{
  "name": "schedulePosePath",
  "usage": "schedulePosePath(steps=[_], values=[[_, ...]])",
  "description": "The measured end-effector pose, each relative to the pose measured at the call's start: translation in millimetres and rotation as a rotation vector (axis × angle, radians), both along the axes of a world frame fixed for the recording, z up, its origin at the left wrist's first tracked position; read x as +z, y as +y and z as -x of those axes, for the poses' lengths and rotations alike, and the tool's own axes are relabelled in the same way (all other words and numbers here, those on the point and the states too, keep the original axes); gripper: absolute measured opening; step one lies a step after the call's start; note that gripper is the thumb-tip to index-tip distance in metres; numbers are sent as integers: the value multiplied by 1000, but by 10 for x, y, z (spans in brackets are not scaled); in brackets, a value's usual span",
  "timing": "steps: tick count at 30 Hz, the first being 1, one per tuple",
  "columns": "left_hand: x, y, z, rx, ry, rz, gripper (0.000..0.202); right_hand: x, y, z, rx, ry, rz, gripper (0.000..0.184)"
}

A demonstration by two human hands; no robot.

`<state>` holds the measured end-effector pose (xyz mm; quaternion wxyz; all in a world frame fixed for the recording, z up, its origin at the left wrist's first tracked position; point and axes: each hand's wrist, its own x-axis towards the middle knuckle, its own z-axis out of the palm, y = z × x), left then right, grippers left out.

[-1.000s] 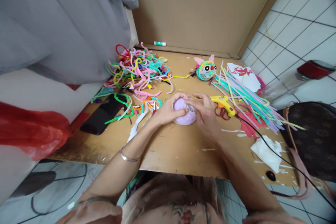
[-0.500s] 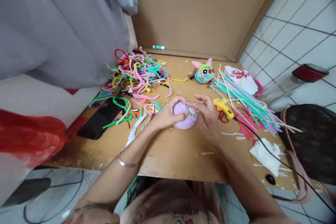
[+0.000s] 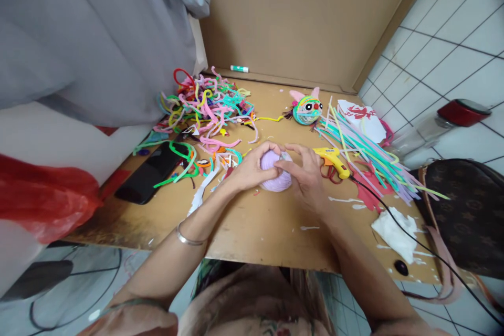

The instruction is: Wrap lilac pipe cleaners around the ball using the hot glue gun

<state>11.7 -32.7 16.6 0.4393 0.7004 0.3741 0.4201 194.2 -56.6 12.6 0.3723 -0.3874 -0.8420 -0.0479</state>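
Note:
Both my hands hold a lilac ball (image 3: 271,182) wrapped in fuzzy wire, just above the brown cardboard table (image 3: 252,220). My left hand (image 3: 248,170) cups its left side with curled fingers. My right hand (image 3: 305,173) grips the right side, its thumb and fingers pressing on the ball's top. A yellow glue gun (image 3: 334,160) lies right beside my right hand.
A tangled heap of coloured pipe cleaners (image 3: 205,107) lies at the left back, straight ones (image 3: 366,147) at the right. A finished striped ball with eyes and ears (image 3: 307,107) sits behind. A black phone (image 3: 147,173), white tissue (image 3: 394,226), brown bag (image 3: 468,210) and red-lidded jar (image 3: 444,123) surround the work.
My right fingers have shifted over the top of the lilac ball, pressing nearer its middle. The ball and my left hand have stayed almost in place.

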Motion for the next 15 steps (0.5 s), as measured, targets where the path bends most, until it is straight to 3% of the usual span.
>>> schedulePosePath(steps=[15], values=[[-67,33,-2,8,33,-87,41,-114,110,-62,-91,-24,58,41]])
